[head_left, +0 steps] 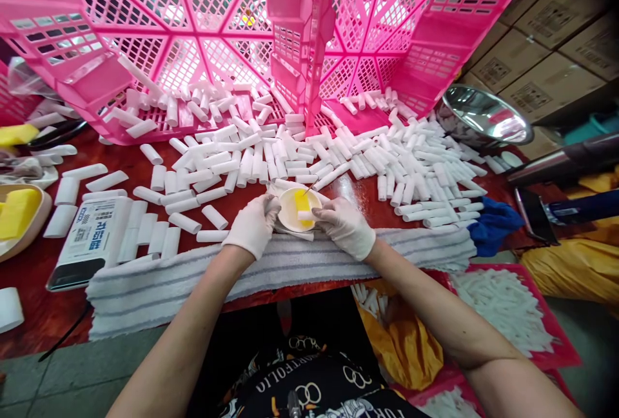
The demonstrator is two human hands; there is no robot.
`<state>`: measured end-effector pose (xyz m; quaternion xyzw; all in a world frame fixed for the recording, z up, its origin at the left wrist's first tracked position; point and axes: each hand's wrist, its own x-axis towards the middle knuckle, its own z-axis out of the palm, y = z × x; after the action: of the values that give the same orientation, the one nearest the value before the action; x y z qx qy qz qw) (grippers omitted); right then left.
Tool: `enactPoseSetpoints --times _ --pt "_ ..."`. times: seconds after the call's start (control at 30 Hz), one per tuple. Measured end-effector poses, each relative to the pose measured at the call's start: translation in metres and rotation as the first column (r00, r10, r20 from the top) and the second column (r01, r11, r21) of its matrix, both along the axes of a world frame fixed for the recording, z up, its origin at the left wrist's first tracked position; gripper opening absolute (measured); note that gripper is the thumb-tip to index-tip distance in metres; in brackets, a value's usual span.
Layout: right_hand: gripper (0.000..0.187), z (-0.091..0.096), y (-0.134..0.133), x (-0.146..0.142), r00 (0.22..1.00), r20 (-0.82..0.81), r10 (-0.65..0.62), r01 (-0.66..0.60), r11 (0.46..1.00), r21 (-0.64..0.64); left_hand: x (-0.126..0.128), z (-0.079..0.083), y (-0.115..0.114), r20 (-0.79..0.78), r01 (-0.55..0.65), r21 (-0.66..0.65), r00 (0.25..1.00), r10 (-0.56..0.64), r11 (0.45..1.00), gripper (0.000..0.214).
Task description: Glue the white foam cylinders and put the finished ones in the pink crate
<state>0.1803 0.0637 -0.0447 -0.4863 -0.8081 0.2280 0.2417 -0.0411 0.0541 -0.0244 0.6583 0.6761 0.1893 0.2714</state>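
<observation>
My right hand [345,226], in a white glove, pinches a small white tube [305,215] over a small white bowl [288,213]. Inside the bowl lies a yellow sponge-like piece [302,199], and something thin and dark sticks up near its back rim. My left hand [255,221], also gloved, is closed at the bowl's left edge, its fingers pressed together. What those fingers hold, if anything, is hidden. Behind the bowl, many loose white tubes [264,157] lie heaped on the red table [36,321]. Under my wrists runs a striped towel [188,286].
Two pink plastic baskets [294,50] lie on their sides at the back, tubes spilling out. A scale [89,244] and a dish with yellow blocks [24,237] stand left. At right are a metal bowl [486,111], a blue cloth [493,228] and a low pink tray [556,334].
</observation>
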Motion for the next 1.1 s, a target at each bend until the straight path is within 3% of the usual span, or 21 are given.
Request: enactPoseSetpoints --times 0.23,0.33,0.4,0.5,0.57,0.67,0.73,0.8,0.87,0.93,1.03,1.1 --pt "0.027 -0.009 -0.009 -0.003 0.989 -0.137 -0.056 0.053 0.998 -0.024 -0.004 -0.008 0.0 0.055 -0.004 0.039 0.998 0.002 0.999 0.044" --pt "0.025 -0.005 -0.011 -0.01 0.937 -0.301 -0.178 0.13 0.976 -0.174 -0.007 -0.014 0.001 0.126 -0.012 0.041 0.992 0.007 0.999 0.043" --pt "0.028 0.001 -0.015 -0.014 0.89 -0.396 -0.227 0.108 0.948 -0.301 -0.01 -0.018 0.001 0.191 -0.036 0.064 0.981 0.023 0.997 0.041" --pt "0.031 0.012 -0.023 -0.014 0.837 -0.479 -0.264 0.123 0.944 -0.305 -0.012 -0.02 -0.004 0.292 -0.105 0.181 0.955 0.049 0.978 0.04" --pt "0.033 0.018 -0.029 -0.01 0.76 -0.556 -0.336 0.171 0.929 -0.327 -0.009 -0.016 -0.011 0.398 -0.116 0.245 0.917 0.01 0.962 0.039" --pt "0.039 0.025 -0.032 -0.007 0.628 -0.634 -0.452 0.145 0.868 -0.474 0.003 -0.004 -0.025 0.57 -0.078 0.215 0.819 -0.061 0.973 0.038" --pt "0.044 0.029 -0.031 -0.008 0.61 -0.629 -0.482 0.087 0.83 -0.551 0.012 0.006 -0.033 0.617 -0.045 0.162 0.784 -0.066 0.986 0.039" --pt "0.047 0.031 -0.031 -0.011 0.652 -0.581 -0.487 0.089 0.81 -0.579 0.017 0.015 -0.04 0.599 -0.005 0.142 0.796 -0.082 0.99 0.04" --pt "0.046 0.035 -0.033 -0.014 0.739 -0.495 -0.457 0.172 0.838 -0.518 0.02 0.021 -0.045 0.521 0.073 0.14 0.843 -0.136 0.988 0.04" --pt "0.04 0.037 -0.039 -0.013 0.84 -0.382 -0.384 0.25 0.9 -0.356 0.023 0.024 -0.049 0.407 0.117 0.113 0.901 -0.153 0.987 0.038" --pt "0.039 0.037 -0.051 -0.009 0.969 -0.123 -0.213 0.217 0.976 0.016 0.035 0.023 -0.055 0.266 0.037 0.006 0.963 -0.037 0.999 0.053" --pt "0.047 0.034 -0.059 -0.007 0.977 0.057 -0.203 0.177 0.936 0.304 0.047 0.021 -0.061 0.188 -0.014 -0.034 0.982 0.02 0.999 0.059"
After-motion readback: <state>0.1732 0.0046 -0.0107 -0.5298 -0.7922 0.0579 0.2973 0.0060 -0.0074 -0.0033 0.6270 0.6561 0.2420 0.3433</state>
